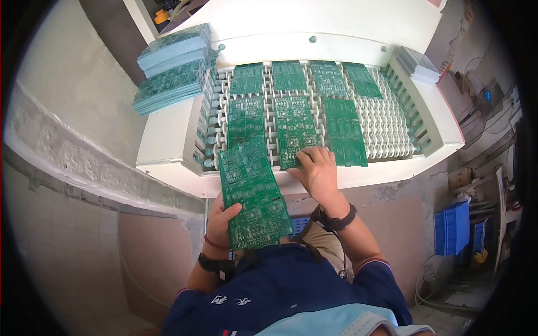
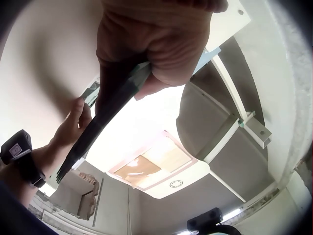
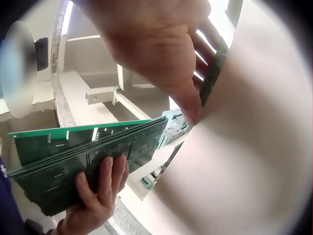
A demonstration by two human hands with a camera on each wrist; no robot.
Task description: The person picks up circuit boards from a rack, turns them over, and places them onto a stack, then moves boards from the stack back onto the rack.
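My left hand (image 1: 218, 225) grips a stack of green circuit boards (image 1: 252, 196), thumb on top. The right wrist view shows that hand's fingers (image 3: 105, 183) spread under the several layered boards (image 3: 63, 171), the top one fanned apart from the rest. At the near end of the middle row, my right hand (image 1: 320, 175) pinches the edge of a green board (image 1: 296, 124) lying on the white rollers, fingers above and thumb at the edge. In the left wrist view the stack (image 2: 105, 112) appears edge-on in my left hand (image 2: 151, 44).
Other green boards (image 1: 344, 131) lie in rows on the roller conveyor (image 1: 386, 126). Stacked boards with pale blue edges (image 1: 171, 67) stand on the machine's left side, and a paler stack (image 1: 417, 66) on its right. A blue crate (image 1: 451, 228) sits at the right on the floor.
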